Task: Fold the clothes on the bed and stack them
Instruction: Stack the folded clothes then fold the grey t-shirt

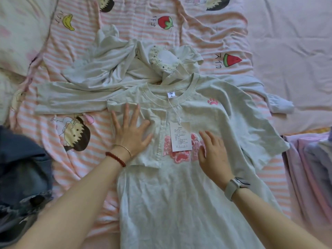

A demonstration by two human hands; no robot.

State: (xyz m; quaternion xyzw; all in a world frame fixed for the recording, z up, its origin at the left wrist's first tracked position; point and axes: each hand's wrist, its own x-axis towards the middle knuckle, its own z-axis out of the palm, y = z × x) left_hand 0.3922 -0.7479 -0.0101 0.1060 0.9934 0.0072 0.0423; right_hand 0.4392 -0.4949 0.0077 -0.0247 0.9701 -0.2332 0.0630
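Observation:
A pale grey T-shirt (172,194) with a pink paw print and a white hang tag (180,136) lies face up on the bed. Its left sleeve is folded in over the chest. My left hand (132,131) presses flat on that folded sleeve, fingers spread. My right hand (212,151) rests flat on the chest just right of the tag, holding nothing. The shirt's right sleeve (260,139) still lies spread out. Behind the shirt sits a crumpled heap of pale garments (107,65), one with a lace collar (161,59).
The pink-striped cartoon bedsheet (75,159) covers the bed. Denim clothing (23,169) lies at the left edge. A stack of folded pastel clothes (309,169) sits at the right edge. A pillow (18,33) is at the far left.

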